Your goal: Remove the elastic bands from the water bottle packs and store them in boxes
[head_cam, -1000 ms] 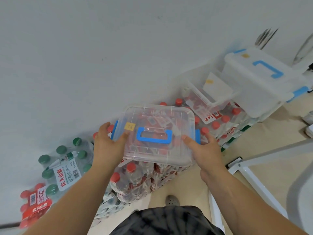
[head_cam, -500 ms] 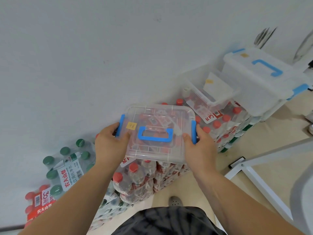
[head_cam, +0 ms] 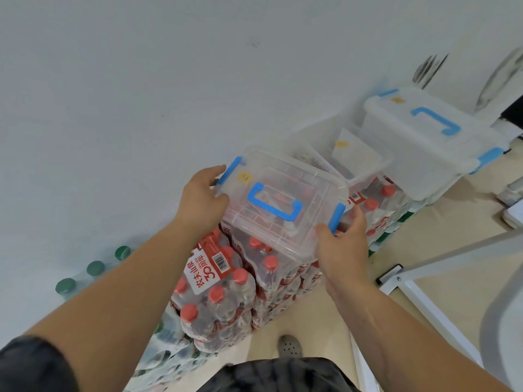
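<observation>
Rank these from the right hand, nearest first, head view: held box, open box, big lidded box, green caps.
1. Held box, gripped by the right hand.
2. Open box, just behind.
3. Big lidded box, farther right by the wall.
4. Green caps, far left, low.

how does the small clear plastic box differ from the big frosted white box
The small clear box is see-through; the big frosted box is cloudy and larger. The small clear box is gripped by the left hand and right hand; the big frosted box rests on bottle packs. Both have blue handles and latches.
</observation>
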